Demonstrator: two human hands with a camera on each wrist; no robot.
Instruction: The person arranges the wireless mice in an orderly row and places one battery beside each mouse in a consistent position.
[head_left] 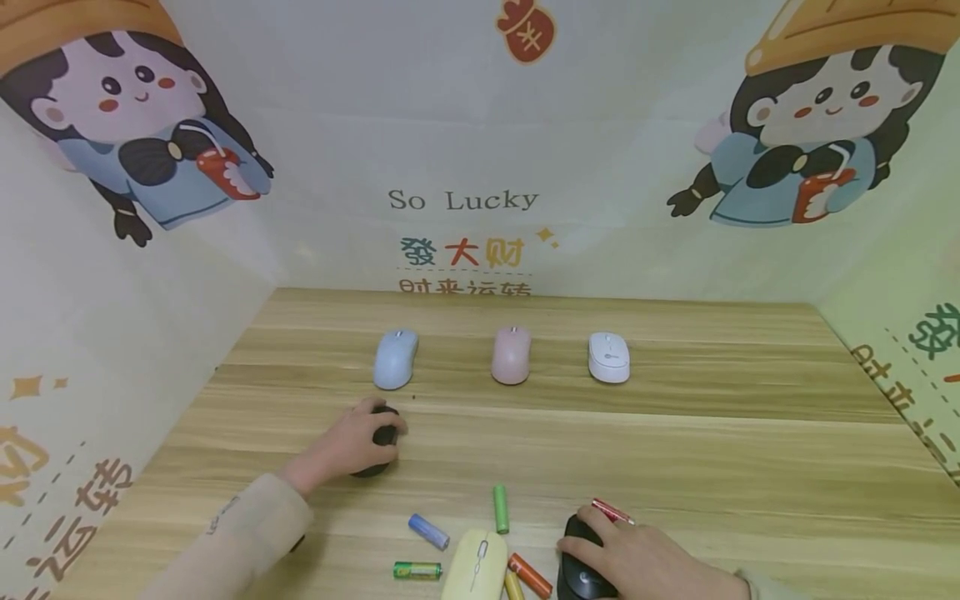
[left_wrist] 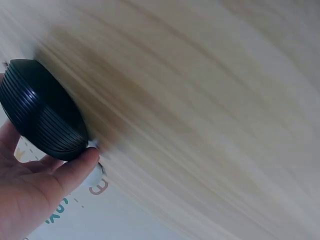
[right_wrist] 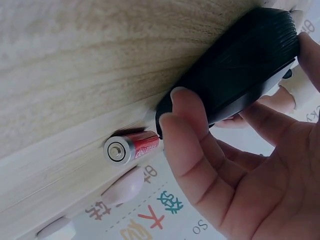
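Observation:
My left hand [head_left: 352, 442] grips a black computer mouse [head_left: 385, 435] at the left of the table, thumb and fingers on its sides. In the left wrist view that mouse [left_wrist: 45, 110] shows its ribbed side, with the thumb at its lower end. At the lower right my right hand [head_left: 645, 554] holds another black mouse [head_left: 576, 577], fingers along both sides. Just beyond its front end lies a red battery [head_left: 612, 510], partly behind the fingers. The right wrist view shows this battery [right_wrist: 132, 147] close by the mouse's tip [right_wrist: 230, 75].
A blue mouse [head_left: 395, 358], a pink mouse [head_left: 511, 356] and a white mouse [head_left: 609, 357] stand in a row at the back. A yellow mouse [head_left: 475, 571] lies front centre among green [head_left: 501, 508], blue [head_left: 429, 531], orange [head_left: 529, 575] and other batteries. Printed cloth [head_left: 337, 167] walls the table.

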